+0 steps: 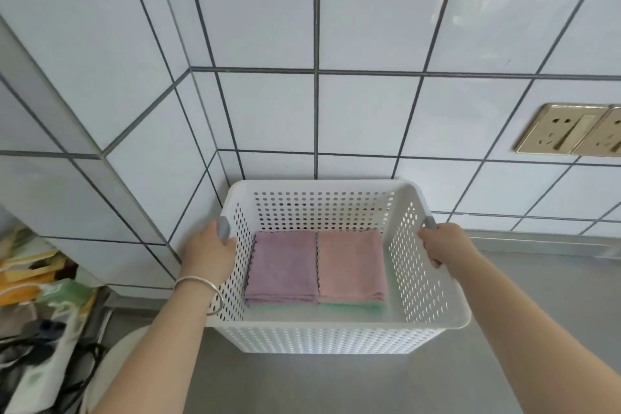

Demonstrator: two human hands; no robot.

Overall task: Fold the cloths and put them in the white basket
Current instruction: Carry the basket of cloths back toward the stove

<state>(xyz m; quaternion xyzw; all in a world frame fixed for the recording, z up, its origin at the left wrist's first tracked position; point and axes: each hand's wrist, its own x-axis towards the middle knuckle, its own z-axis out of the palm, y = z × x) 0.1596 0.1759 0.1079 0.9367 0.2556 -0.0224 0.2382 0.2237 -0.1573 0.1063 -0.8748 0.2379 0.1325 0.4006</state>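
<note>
A white perforated basket point(336, 334) stands on the grey counter against the tiled wall. Inside it lie folded cloths side by side: a purple cloth point(284, 267) on the left and a pink cloth point(351, 265) on the right, with green cloth point(353, 306) showing beneath them. My left hand point(211, 250) grips the basket's left rim at its grey handle point(223, 227). My right hand point(443, 244) grips the right rim at the other grey handle point(430, 222).
The grey counter point(537, 296) runs to the right and in front of the basket. A gold double wall socket point(571, 129) sits on the tiles at the right. Bags and black cables point(37, 312) are piled at the lower left, below the counter edge.
</note>
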